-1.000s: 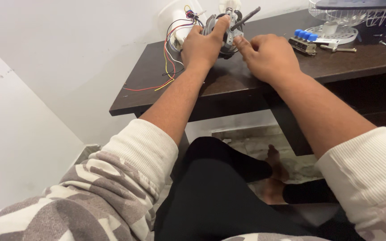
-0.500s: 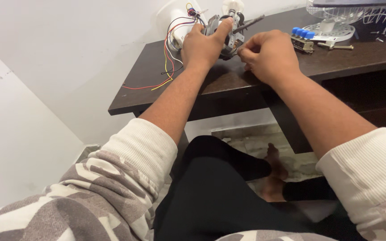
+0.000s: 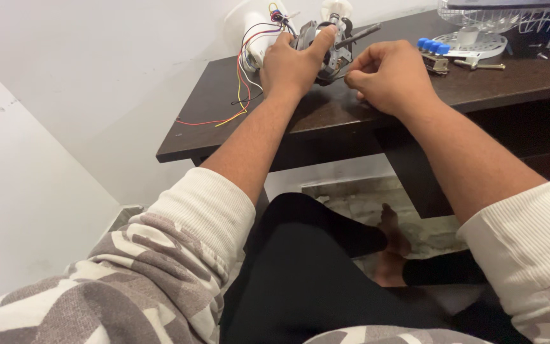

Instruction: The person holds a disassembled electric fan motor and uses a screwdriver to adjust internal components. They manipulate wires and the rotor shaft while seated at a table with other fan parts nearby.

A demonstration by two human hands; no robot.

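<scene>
My left hand [image 3: 294, 64] grips a small metal fan motor [image 3: 332, 48] with a shaft sticking out to the right, held on the dark wooden table [image 3: 224, 121]. Coloured wires [image 3: 243, 95] run from the motor down across the tabletop. My right hand [image 3: 386, 76] is closed just right of the motor, its fingertips pinched at the motor's lower side; what it pinches is too small to tell. A white plastic housing [image 3: 253, 32] stands behind my left hand.
At the table's far right lie a switch block with blue buttons [image 3: 433, 50], a few screws [image 3: 482, 64] and a white wire fan guard [image 3: 510, 19]. A white wall is to the left. My legs and bare feet [image 3: 389, 248] are under the table.
My right hand has shifted slightly right and away from the motor, still pinched. My left hand keeps its grip on the motor.
</scene>
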